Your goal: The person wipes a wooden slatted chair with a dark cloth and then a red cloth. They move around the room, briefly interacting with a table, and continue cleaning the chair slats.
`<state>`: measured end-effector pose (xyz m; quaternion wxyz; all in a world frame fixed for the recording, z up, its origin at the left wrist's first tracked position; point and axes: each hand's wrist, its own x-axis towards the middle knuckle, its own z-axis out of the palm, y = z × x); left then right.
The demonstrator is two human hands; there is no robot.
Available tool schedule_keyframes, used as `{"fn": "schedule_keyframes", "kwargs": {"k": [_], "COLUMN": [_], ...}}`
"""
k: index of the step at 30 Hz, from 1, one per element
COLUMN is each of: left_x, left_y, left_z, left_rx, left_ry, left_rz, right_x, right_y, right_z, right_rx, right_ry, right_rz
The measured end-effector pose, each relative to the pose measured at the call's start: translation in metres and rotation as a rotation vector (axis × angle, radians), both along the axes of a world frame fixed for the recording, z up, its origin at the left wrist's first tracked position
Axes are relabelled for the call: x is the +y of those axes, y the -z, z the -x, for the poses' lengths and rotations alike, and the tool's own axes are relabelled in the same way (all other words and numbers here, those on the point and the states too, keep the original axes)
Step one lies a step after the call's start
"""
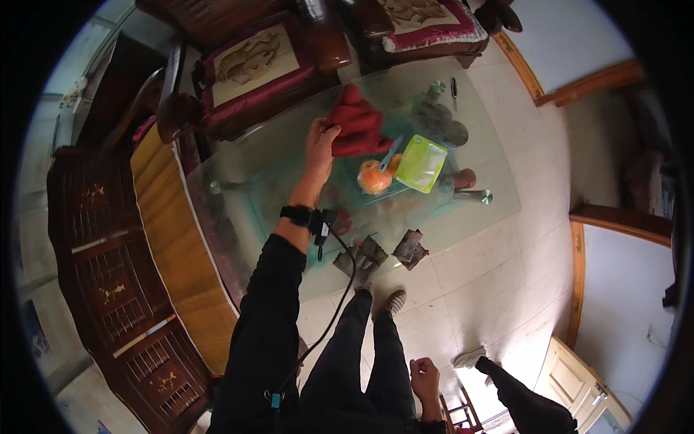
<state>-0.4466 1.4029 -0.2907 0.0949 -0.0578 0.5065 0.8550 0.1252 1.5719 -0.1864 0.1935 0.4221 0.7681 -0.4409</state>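
My left hand (322, 140) pinches the edge of a red cloth (358, 122) over the far part of the glass table (282, 163). Just right of the cloth, a grey-blue handled utensil (390, 154) leans over a plastic-wrapped round fruit (374, 177), and a second orange fruit (395, 163) shows partly behind it. A green and clear plastic package (422, 164) lies beside them. My right hand (425, 376) hangs low by my right leg, away from the table, its fingers curled; nothing shows in it.
Two dark textured pieces (360, 260), (410, 249) lie at the near table edge. A folding knife or similar tool (454, 93) rests at the far right corner. Carved wooden seats (116, 276) stand left and beyond. Another person's leg and shoe (470, 358) show at the lower right.
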Motion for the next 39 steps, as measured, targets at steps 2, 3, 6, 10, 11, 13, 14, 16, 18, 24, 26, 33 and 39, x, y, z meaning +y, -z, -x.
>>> {"fn": "schedule_keyframes", "kwargs": {"k": [2,3,6,10,11,13,14,16,18,24,26,33,39], "left_x": [-0.013,-0.017,-0.025,-0.026,-0.026,-0.026,-0.025,-0.026,-0.026,-0.029,-0.039,-0.067,-0.102], "left_y": [-0.039,-0.059,-0.112,-0.158,-0.166,-0.181,-0.189,-0.204,-0.221,-0.252,-0.263,-0.293,-0.300], "left_z": [-0.026,-0.042,-0.108,-0.201,-0.226,-0.270,-0.292,-0.332,-0.370,-0.471,-0.511,-0.641,-0.738], "left_rx": [-0.052,-0.101,-0.106,-0.309,-0.290,-0.289,-0.226,-0.200,-0.177,-0.229,-0.102,-0.377,0.052], "left_ry": [0.068,0.106,0.276,0.241,0.267,0.260,0.208,0.247,0.214,-0.192,-0.238,-0.679,-0.860], "left_rz": [-0.208,-0.309,-0.594,-0.738,-0.828,-0.875,-0.594,-0.863,-0.836,-0.210,-0.082,-0.187,-0.501], "right_x": [0.007,0.012,0.024,0.038,0.037,0.035,0.032,0.024,0.008,-0.038,-0.052,-0.101,-0.139], "right_y": [-0.005,-0.009,-0.023,-0.059,-0.072,-0.105,-0.119,-0.141,-0.156,-0.173,-0.177,-0.196,-0.173], "right_z": [0.023,0.038,0.087,0.154,0.165,0.181,0.187,0.198,0.195,0.157,0.141,0.089,0.066], "right_rx": [0.011,0.076,0.284,0.339,0.477,0.647,0.735,0.773,0.756,0.719,0.747,0.564,0.208], "right_ry": [0.068,-0.003,0.007,0.010,-0.023,-0.172,-0.212,-0.301,-0.358,-0.589,-0.687,-0.858,-0.785], "right_rz": [0.051,-0.004,-0.012,0.100,0.165,0.265,0.373,0.590,0.703,0.529,0.561,0.820,1.117]}}
